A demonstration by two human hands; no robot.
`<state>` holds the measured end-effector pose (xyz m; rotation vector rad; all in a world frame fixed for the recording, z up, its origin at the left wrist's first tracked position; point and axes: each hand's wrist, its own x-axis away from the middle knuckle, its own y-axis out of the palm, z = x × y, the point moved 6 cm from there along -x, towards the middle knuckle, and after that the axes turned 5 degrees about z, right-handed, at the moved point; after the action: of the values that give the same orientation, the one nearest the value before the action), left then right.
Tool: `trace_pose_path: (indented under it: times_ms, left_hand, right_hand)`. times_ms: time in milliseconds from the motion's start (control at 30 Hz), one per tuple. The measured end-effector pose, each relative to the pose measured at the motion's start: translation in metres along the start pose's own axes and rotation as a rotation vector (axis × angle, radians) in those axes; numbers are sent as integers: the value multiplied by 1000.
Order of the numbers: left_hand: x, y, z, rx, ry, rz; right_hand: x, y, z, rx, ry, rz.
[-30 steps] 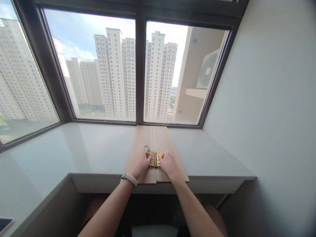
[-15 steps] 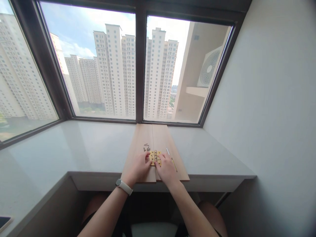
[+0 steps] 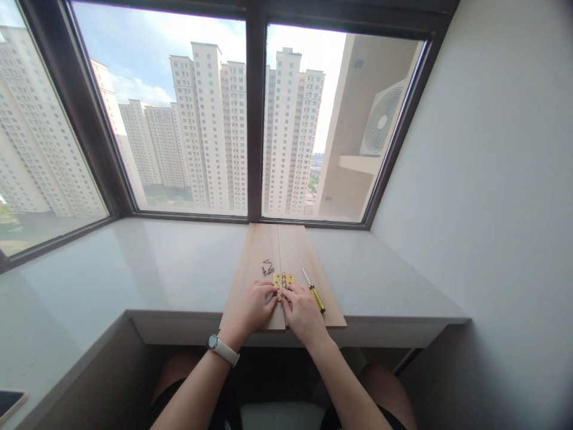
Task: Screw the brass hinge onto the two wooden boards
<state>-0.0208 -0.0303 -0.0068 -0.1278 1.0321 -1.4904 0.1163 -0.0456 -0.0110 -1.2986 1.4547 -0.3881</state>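
A gold butt hinge (image 3: 283, 278) lies spread flat across the seam between two pale wooden boards, its knuckle running along the joint. My left hand (image 3: 255, 303) grips the left leaf's edge between bent fingers and thumb. On the other side, my right hand (image 3: 304, 309) has its fingers and thumb on the right leaf and the knuckle, covering the lower right of the hinge. Several small screws (image 3: 267, 270) lie loose on the left board (image 3: 237, 301), just beyond my left fingers. A yellow-and-black screwdriver (image 3: 316, 298) rests on the right board (image 3: 333, 316), beside my right hand.
Both boards lie on a white countertop (image 3: 192, 269) and reach back to the dark window frame (image 3: 254, 149). A white wall (image 3: 483, 179) rises at the right. Part of a dark flat object (image 3: 9, 405) shows at the lower left.
My left fingers have shifted nearer along the hinge's left edge. My right hand has slid nearer too, uncovering the hinge's far right corner and more of the screwdriver.
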Motion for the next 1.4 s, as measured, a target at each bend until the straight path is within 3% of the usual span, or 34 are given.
trace_pose_path:
  times_ms: [400,1400]
  left_hand:
    - [2,-3,-3,34,-68,23]
    - [2,-1,-3,8,-55,25]
  right_hand:
    - [4,-2,-2,-7,4,8]
    - [4,2,1,-20,4,45]
